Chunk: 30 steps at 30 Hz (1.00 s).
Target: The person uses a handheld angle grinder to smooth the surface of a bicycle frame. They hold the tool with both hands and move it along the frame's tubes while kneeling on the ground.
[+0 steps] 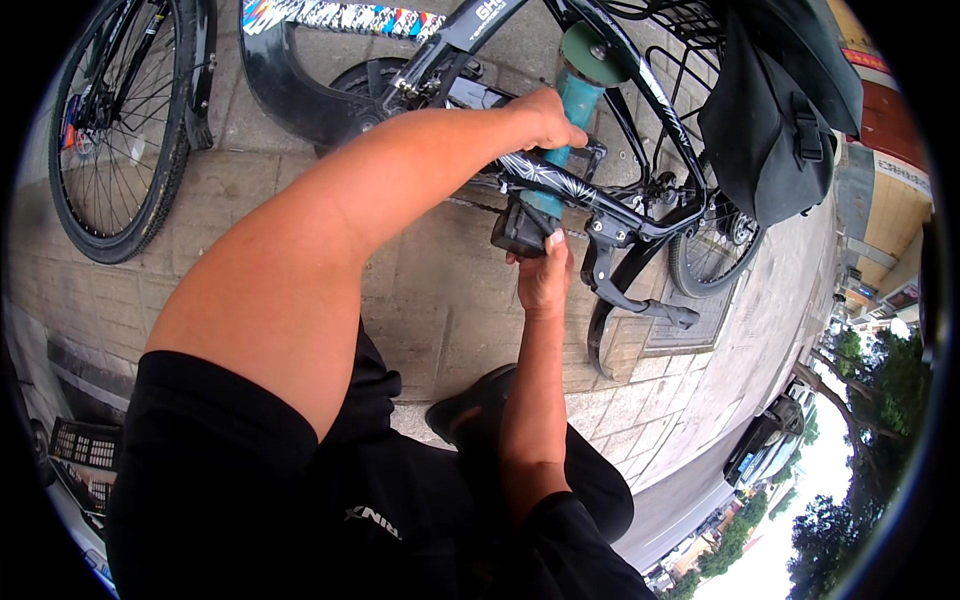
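Note:
A black bicycle with white markings on its frame [545,178] stands ahead of me, beside a teal post [578,100] with a round green top [597,53]. My left hand [546,120] reaches over the frame to the post. Its fingers are curled and partly hidden, and what they hold, if anything, I cannot make out. Lower down, my right hand [545,277] grips a black pedal [520,232], its thumb on the inner end and its fingers underneath. Just right of the pedal, a black kickstand [600,262] is bolted to the frame.
A black pannier bag [770,130] hangs by the rear wheel [715,245]. Another bicycle's wheel [120,130] stands at the far left. Paving slabs [400,270] lie under the bicycle, with a metal cover [690,325] on the right. Beyond are a parked car [765,435] and trees [880,400].

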Available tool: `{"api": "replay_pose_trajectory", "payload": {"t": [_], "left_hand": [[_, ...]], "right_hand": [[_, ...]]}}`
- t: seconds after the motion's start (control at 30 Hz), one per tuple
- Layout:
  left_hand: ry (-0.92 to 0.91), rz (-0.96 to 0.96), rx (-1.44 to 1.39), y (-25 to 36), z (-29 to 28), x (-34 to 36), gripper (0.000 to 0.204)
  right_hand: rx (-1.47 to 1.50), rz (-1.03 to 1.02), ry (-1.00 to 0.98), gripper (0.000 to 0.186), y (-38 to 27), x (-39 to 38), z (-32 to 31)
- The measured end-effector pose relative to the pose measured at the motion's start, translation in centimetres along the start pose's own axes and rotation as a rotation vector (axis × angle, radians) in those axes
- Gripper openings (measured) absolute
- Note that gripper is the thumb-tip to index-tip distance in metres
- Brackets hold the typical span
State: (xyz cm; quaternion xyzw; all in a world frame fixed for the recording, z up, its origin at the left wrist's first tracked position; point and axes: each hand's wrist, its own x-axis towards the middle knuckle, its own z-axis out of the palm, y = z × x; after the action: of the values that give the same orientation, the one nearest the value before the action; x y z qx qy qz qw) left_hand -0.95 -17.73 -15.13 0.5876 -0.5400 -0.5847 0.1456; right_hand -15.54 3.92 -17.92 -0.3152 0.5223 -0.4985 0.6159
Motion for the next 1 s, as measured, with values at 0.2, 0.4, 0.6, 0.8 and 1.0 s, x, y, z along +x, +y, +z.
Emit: {"api": "replay_pose_trajectory", "payload": {"t": [0.2,0.4,0.6,0.8,1.0], "left_hand": [[0.013,0.021,-0.032,-0.5,-0.1,0.3,0.058],[-0.004,0.008,-0.061,-0.3,0.1,-0.1,0.060],[0.004,0.013,-0.026,-0.3,0.0,0.3,0.059],[0.016,0.003,0.020,-0.2,-0.1,0.0,0.057],[0.038,0.005,0.084,0.4,-0.8,-1.5,0.059]], "right_hand": [[-0.020,-0.014,0.013,0.087,0.1,0.1,-0.2],[-0.048,-0.018,0.059,0.090,0.3,-0.2,-0.2],[-0.040,-0.011,0.046,0.090,0.2,-0.1,-0.1],[-0.033,-0.014,0.001,0.090,0.0,0.2,0.1],[-0.007,-0.006,-0.044,0.081,0.5,0.4,0.1]]}}
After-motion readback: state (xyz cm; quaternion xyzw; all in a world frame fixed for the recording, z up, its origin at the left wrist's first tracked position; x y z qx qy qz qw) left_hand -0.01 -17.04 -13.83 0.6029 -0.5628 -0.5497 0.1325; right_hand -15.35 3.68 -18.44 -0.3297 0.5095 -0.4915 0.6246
